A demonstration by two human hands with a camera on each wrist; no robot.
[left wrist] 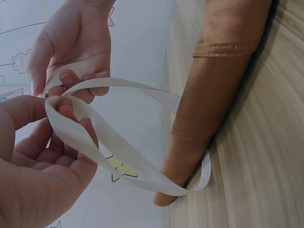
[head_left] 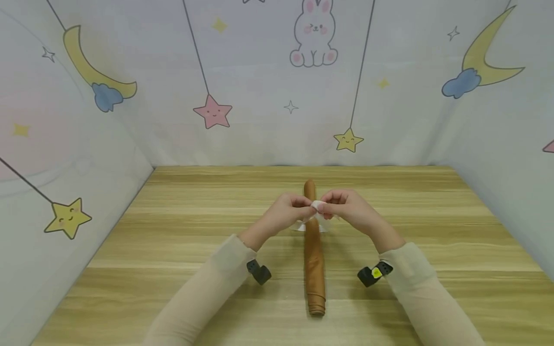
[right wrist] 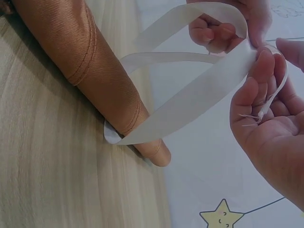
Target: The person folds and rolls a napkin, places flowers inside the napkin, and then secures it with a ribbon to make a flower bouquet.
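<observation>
A roll of shiny brown cloth [head_left: 314,269] with stitched seams lies lengthwise on the wooden table. White ribbon [left wrist: 142,175] passes under the roll near its far end and rises in loose loops to both hands. My left hand [head_left: 286,211] pinches the ribbon between thumb and fingers, just above the roll. Close beside it, my right hand [head_left: 349,209] pinches the ribbon too, the fingertips of both hands nearly meeting. In the right wrist view, a frayed ribbon end [right wrist: 260,115] hangs over the fingers of the right hand.
The wood-grain table [head_left: 182,240] reaches back to a pale wall [head_left: 268,144] printed with stars, moons and a rabbit. Similar walls stand at the left and right. A small black camera [head_left: 259,273] sits on the left wrist, another [head_left: 369,276] on the right.
</observation>
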